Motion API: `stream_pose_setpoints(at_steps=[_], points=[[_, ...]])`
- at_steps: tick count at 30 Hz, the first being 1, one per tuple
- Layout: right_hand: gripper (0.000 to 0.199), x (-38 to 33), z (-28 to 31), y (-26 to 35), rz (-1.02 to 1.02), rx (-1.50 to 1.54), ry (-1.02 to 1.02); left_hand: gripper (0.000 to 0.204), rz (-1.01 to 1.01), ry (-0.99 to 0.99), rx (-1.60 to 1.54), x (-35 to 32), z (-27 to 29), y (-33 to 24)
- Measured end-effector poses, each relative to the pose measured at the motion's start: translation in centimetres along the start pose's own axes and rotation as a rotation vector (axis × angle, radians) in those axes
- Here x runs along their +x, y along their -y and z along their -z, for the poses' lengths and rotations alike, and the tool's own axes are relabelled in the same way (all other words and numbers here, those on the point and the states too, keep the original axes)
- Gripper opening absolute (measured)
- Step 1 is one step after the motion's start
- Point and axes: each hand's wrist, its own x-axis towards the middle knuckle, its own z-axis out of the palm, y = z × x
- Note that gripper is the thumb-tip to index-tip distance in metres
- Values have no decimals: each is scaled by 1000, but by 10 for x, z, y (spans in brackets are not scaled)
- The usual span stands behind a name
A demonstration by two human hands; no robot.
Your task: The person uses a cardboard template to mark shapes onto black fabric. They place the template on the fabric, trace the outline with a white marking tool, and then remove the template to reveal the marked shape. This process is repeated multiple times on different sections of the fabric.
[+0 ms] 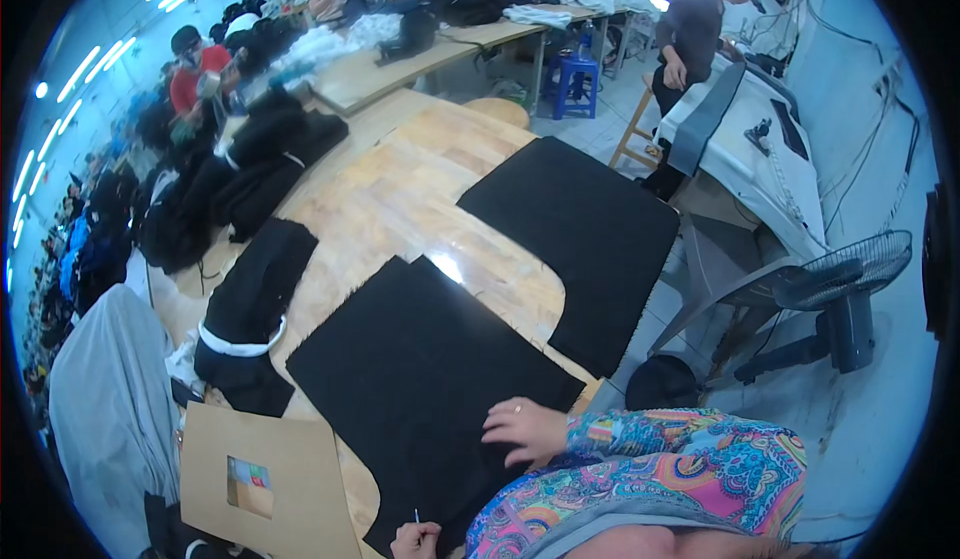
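Note:
A black fabric panel (430,349) with frayed edges and a curved cutout lies flat on the wooden table in front of me. My right hand (525,431), a ring on one finger, rests palm down on it with the fingers spread. At the panel's near end, my left hand (415,540) is closed around a thin pen-like tool (417,515), its tip pointing up from the fingers; the lower edge of the picture cuts this hand off. Farther right lies a second black panel (590,239), similar in shape, reaching the table's edge.
Left of the panels are a black fabric bundle tied with a white band (245,335), a brown cardboard template (290,459) with a square hole, and a grey-draped shape (110,399). A fan (850,309) and white machine table (750,149) stand right. Several people work beyond.

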Motion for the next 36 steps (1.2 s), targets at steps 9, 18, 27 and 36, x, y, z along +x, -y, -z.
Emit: stream_pose_setpoints(at_steps=[9,18,27,36], points=[[30,5,-5,-2,23,-216,-337,9,59,-186,-111,20,13,-80],[42,15,152,7,282,-314,-592,19,8,-71,441,27,117,-117],[41,13,345,16,132,-456,-833,18,-320,-548,5,154,151,-210],[30,51,496,-131,-168,-788,-987,23,-765,-862,-306,308,82,-287]])
